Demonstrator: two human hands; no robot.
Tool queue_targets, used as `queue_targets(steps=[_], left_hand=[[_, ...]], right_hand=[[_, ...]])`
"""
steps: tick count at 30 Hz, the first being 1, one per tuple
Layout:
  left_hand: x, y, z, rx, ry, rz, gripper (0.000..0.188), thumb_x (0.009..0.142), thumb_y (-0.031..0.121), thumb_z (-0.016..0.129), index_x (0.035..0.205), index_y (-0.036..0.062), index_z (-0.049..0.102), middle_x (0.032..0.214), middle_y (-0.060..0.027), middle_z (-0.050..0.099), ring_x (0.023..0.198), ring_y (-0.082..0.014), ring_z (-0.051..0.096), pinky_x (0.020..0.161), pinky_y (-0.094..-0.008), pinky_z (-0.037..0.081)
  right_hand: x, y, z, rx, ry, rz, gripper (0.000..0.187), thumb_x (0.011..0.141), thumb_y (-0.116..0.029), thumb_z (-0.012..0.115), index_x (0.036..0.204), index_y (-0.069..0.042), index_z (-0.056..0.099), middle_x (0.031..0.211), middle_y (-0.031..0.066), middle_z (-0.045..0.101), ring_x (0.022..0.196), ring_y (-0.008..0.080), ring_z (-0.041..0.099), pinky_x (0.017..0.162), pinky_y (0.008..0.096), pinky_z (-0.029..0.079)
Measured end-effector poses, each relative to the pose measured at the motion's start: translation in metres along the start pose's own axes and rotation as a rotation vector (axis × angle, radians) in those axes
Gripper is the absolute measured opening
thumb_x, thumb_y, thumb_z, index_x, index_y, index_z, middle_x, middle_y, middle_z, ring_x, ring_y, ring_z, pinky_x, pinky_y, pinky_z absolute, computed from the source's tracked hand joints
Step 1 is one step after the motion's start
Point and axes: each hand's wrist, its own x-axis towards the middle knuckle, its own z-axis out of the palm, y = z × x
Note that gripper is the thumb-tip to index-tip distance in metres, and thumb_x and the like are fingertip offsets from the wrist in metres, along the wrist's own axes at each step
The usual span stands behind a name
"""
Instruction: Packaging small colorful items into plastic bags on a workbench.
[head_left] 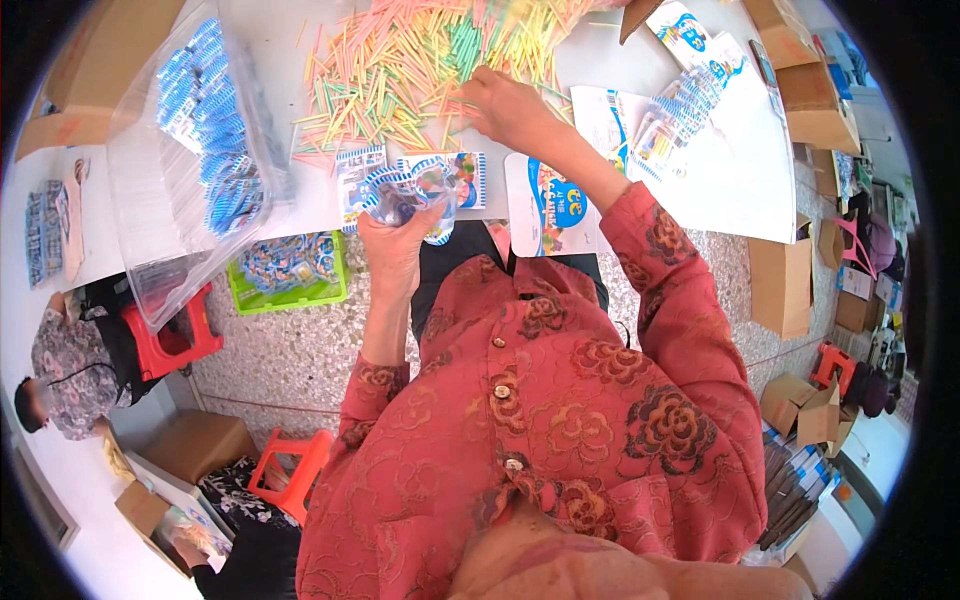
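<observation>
At this table (310, 198), the left hand (396, 246) pinches a near packet (432, 182), seemingly for steadiness, the right hand (510, 112) curling at far sticks (390, 60), hold unclear.

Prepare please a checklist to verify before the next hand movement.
1. Left hand holding a blue-white clear plastic packet: ok.
2. Right hand at the pile of thin pastel sticks: ok.
3. Right-hand grip on a stick: cannot tell.
4. Sticks neatly aligned: not ok, they lie in many directions.
5. Large clear plastic tray wholly over the white table: not ok, its near corner juts past the edge.
</observation>
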Motion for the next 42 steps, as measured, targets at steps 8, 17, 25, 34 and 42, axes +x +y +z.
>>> queue_targets(steps=[8,17,25,34,42], left_hand=[[-0.004,0.003,0.0,0.017,0.042,-0.027,0.026,0.07,-0.008,0.069,0.093,-0.0002,0.061,0.089,-0.004,0.064,0.078,-0.0107,0.06,0.073,-0.0251,0.049],[-0.002,0.002,-0.005,0.045,0.034,-0.018,0.026,0.07,-0.01,0.068,0.094,-0.0005,0.062,0.089,-0.0036,0.063,0.078,-0.0101,0.06,0.073,-0.0252,0.049],[-0.002,0.0,-0.001,0.042,0.008,-0.041,0.026,0.07,-0.009,0.068,0.093,0.0004,0.062,0.089,-0.0032,0.064,0.077,-0.0095,0.06,0.072,-0.024,0.049],[-0.002,0.001,0.006,0.034,-0.005,-0.051,0.025,0.071,-0.008,0.068,0.094,0.0003,0.061,0.089,-0.0041,0.064,0.078,-0.0105,0.06,0.073,-0.0251,0.049],[-0.006,0.003,0.008,0.053,-0.011,-0.038,0.026,0.071,-0.008,0.067,0.095,-0.0007,0.061,0.089,-0.0043,0.063,0.079,-0.0114,0.06,0.074,-0.0258,0.048]], right_hand=[[0.023,-0.009,0.009,-0.195,-0.18,-0.088,0.017,0.07,0.001,0.059,0.086,0.001,0.057,0.091,0.0155,0.058,0.086,0.0319,0.061,0.071,0.0394,0.051],[0.034,0.017,-0.007,-0.116,-0.231,-0.194,0.034,0.074,-0.008,0.062,0.105,-0.008,0.047,0.104,0.0107,0.049,0.098,0.0301,0.055,0.073,0.0411,0.05],[0.042,0.017,-0.008,-0.162,-0.338,-0.321,0.026,0.071,0.003,0.06,0.096,-0.003,0.056,0.095,0.0123,0.058,0.091,0.0283,0.059,0.073,0.0388,0.049],[0.027,-0.005,0.007,-0.281,-0.238,-0.308,0.009,0.07,-0.002,0.058,0.079,-0.001,0.06,0.075,0.015,0.062,0.076,0.0315,0.063,0.065,0.0379,0.051],[0.015,-0.012,0.009,-0.199,-0.229,-0.157,0.015,0.073,0.0,0.054,0.087,0.004,0.052,0.083,0.018,0.058,0.083,0.0348,0.06,0.07,0.0384,0.051]])
